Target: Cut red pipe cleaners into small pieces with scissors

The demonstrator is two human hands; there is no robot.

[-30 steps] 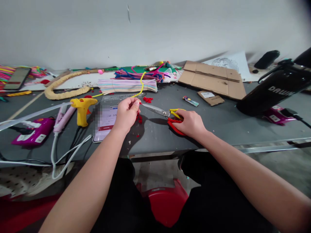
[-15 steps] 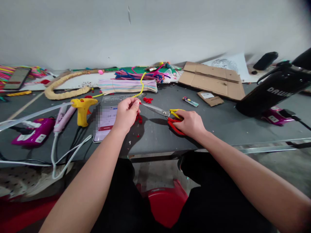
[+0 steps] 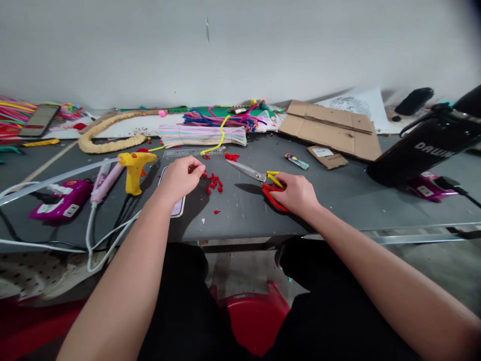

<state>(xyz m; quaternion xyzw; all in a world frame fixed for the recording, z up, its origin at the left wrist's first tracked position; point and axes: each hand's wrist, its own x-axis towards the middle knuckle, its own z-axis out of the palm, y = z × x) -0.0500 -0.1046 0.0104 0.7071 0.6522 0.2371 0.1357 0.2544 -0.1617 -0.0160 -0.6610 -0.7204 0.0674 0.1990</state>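
Note:
My right hand [image 3: 298,193] is wrapped round the red and yellow handles of a pair of scissors [image 3: 246,171], whose blades point left just above the table. My left hand [image 3: 182,176] is closed, thumb against curled fingers, over a phone [image 3: 178,207] that it partly covers. Whatever is in its fingertips is hidden. Several small red fuzzy pieces [image 3: 213,181] lie right beside this hand, and a clump of red pieces [image 3: 232,157] sits beyond the scissor tips. A bent yellow pipe cleaner [image 3: 222,134] rests behind the hand, across a bundle of pale pipe cleaners [image 3: 203,135].
On the left are a yellow glue gun [image 3: 136,168], a pink heating tool [image 3: 107,180], cables and a purple power strip [image 3: 67,200]. A beige padded ring [image 3: 90,145] lies behind. To the right are cardboard [image 3: 330,128], a small tube [image 3: 296,161] and a black bottle [image 3: 417,143].
My left hand has drawn back leftward from the scissor tips, uncovering more red pieces. A bit of red seen at its fingertips before no longer clearly shows there. My right hand keeps the scissors.

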